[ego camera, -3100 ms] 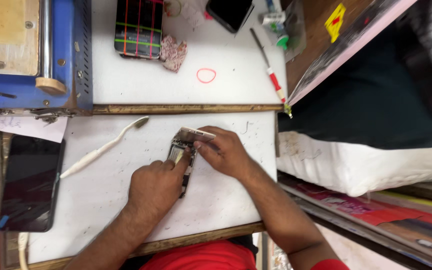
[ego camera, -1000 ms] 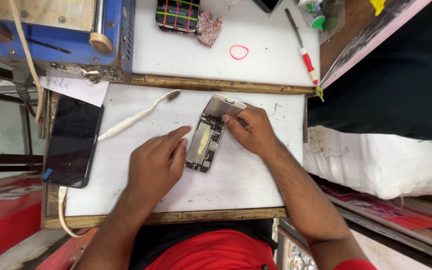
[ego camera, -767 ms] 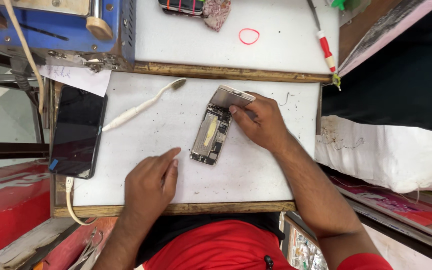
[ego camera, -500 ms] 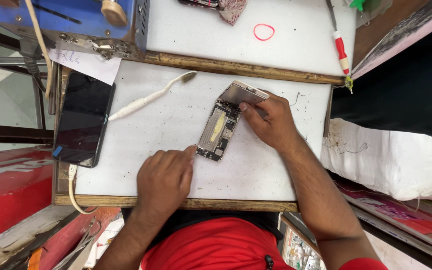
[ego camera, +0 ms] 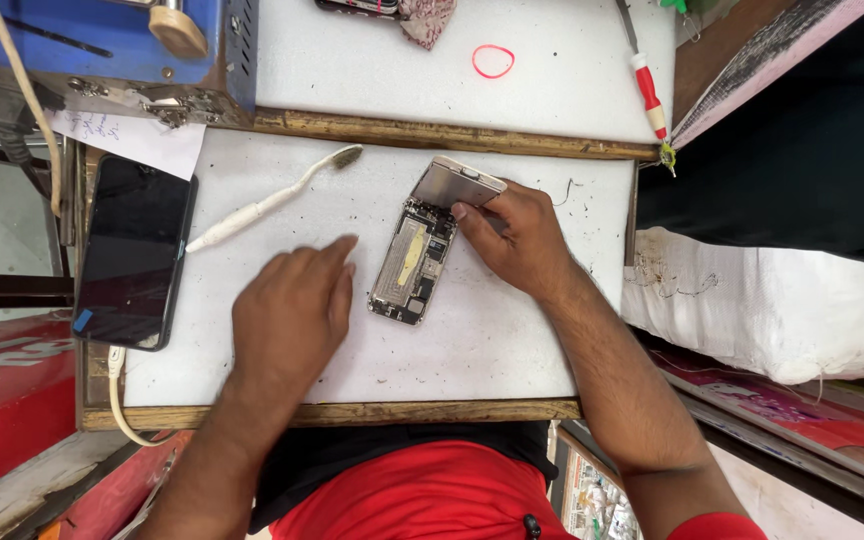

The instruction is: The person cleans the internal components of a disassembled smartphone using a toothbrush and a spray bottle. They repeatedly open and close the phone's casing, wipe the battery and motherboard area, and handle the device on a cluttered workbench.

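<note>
Opened phone (ego camera: 414, 262) is lying near the middle of the white worktop (ego camera: 492, 340), innards facing up, long axis tilted slightly off vertical in the head view. Its lifted panel (ego camera: 457, 184) is hinging up at the far end, silver back showing.

Right hand (ego camera: 517, 238) is gripping that panel: fingertips are curling over its near edge, thumb side is pressing at the top of the phone body. Hand is mostly closed around the panel edge; exact finger placement underneath is hidden.

Left hand (ego camera: 292, 315) is lying flat, palm down, fingers loosely spread and together-ish, holding nothing. Fingertips are pointing toward the phone, just beside its left edge; I cannot tell if they are touching it.

Around it:
- White brush (ego camera: 270, 200) is lying diagonally on the worktop, bristle end toward the far edge, well clear of the left hand.
- Black phone (ego camera: 134, 250) is sitting screen-up at the left edge of the worktop, cable (ego camera: 117, 395) running off its near end.
- Paper slip (ego camera: 132, 140) is sticking out above the black phone, under the blue machine (ego camera: 102, 50).
- On the far white board: red rubber ring (ego camera: 493, 61), red-and-white screwdriver (ego camera: 647, 85).
- White cloth bundle (ego camera: 782, 310) is sitting to the right, off the worktop.
</note>
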